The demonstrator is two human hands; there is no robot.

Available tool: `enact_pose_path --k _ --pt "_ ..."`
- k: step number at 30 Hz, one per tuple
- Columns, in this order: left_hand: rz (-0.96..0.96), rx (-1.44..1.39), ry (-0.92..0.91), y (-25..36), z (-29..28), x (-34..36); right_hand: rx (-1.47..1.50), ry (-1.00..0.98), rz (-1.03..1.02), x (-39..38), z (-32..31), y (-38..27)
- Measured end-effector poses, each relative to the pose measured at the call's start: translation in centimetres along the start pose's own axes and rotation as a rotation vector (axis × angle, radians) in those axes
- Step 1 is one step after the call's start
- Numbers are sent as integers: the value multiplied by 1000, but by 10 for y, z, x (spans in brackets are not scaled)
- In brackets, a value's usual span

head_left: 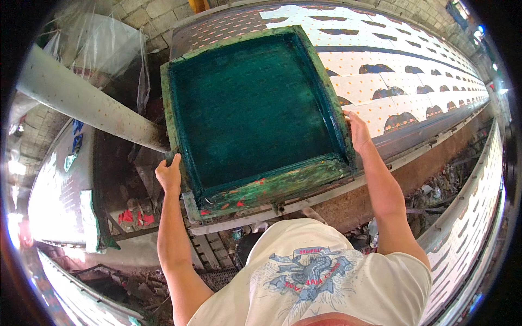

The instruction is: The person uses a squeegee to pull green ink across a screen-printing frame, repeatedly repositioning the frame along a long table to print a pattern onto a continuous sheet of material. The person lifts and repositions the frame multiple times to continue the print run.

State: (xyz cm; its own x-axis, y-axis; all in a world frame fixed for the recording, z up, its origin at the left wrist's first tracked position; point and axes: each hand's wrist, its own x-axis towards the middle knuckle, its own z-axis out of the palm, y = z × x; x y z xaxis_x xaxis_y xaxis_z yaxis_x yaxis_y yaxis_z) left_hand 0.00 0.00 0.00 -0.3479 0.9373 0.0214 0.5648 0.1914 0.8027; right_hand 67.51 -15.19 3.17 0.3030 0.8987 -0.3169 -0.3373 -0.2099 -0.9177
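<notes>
A large screen printing frame [272, 191] is in front of me, its wooden sides stained green. Dark green ink coats its inner mesh and edges, and red specks dot the near side. My left hand [169, 173] grips the frame's left side near the front corner, thumb on top. On the opposite side, my right hand [357, 132] is closed around the outer edge; part of its fingers is hidden. Underneath the frame runs a long printing table, bearing white pieces [348, 58] with small orange dots and dark curved gaps between them.
A thick pale pole [89, 100] slants in from the left, reaching close to my left hand. Another long table [473, 233] with white pieces curves along the right. Red scraps [136, 216] lie low at left, and debris [435, 193] litters the ground between the tables.
</notes>
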Motion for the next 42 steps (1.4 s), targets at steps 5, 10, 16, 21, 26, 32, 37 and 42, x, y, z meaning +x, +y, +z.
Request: enact_pose_path --k 5,10,16,21,26,32,37,42 --pt "-50 -17 -4 19 -4 -13 -98 -10 -73 -8 14 -8" --pt "64 258 43 22 8 -8 -272 75 -130 -6 -7 15" --pt "65 455 8 20 16 -19 -1051 122 -479 -44 49 21" --pt "368 688 -129 30 9 -46 -1220 -551 -798 -124 144 15" --pt "545 759 -192 16 6 -41 -1311 -821 -841 -155 178 51" --pt "527 693 -186 10 7 -41 -1387 -673 -895 -152 185 64" --pt "622 619 -89 7 12 -44 -1477 -528 -945 -145 204 64" --pt "682 488 -116 1 10 -43 -1611 -533 -726 -136 244 55"
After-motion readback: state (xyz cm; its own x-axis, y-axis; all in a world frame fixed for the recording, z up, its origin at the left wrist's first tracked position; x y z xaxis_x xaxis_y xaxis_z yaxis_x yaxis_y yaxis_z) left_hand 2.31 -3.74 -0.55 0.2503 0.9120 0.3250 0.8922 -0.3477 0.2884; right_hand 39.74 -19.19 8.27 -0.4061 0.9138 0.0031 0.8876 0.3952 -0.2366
